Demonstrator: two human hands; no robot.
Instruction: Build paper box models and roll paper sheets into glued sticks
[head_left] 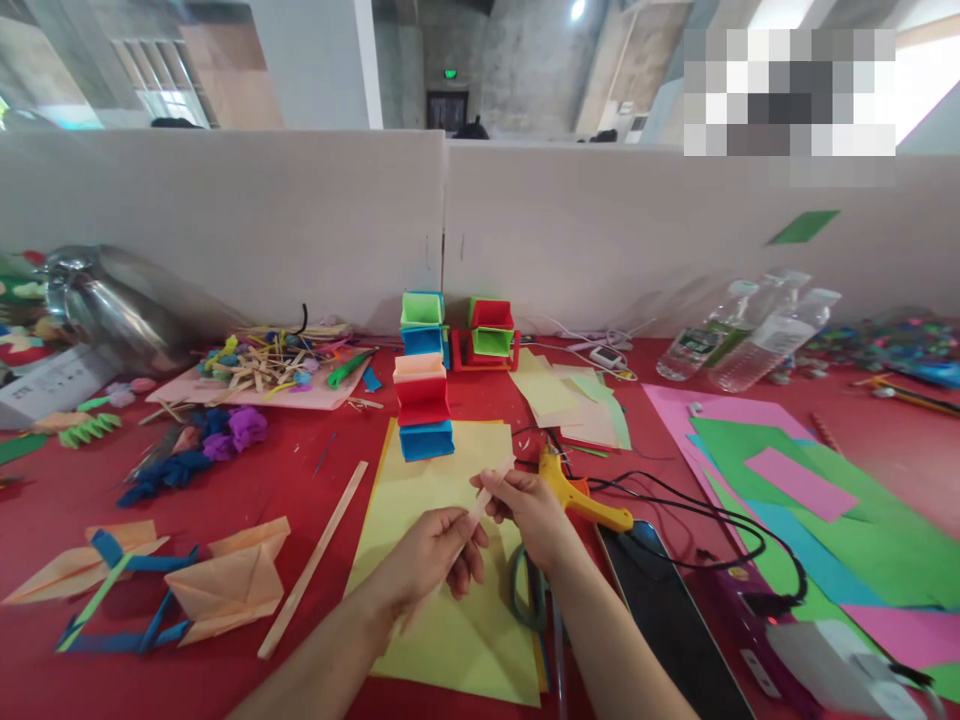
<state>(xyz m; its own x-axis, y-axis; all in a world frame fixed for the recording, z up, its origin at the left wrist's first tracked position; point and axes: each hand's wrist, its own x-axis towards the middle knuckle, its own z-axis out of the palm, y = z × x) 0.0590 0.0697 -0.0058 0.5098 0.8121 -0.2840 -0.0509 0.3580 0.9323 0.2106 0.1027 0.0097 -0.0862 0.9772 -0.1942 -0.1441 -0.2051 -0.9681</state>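
Note:
Both my hands hold one thin pale wooden stick [486, 497] above a yellow paper sheet [442, 560] on the red table. My left hand [435, 553] pinches the stick's lower end. My right hand [525, 505] pinches it higher up, and its tip points up and to the right. Just beyond the hands stands a stack of folded paper boxes [422, 405], peach, red and blue. A yellow glue gun [581, 495] lies just right of my right hand.
A longer wooden stick [315, 560] lies left of the sheet. Folded peach and blue paper shapes [187, 585] sit at front left. Scissors [531, 590], a dark tablet [667, 620], cables and coloured sheets [810, 500] lie to the right. Water bottles [750, 335] lie by the white partition.

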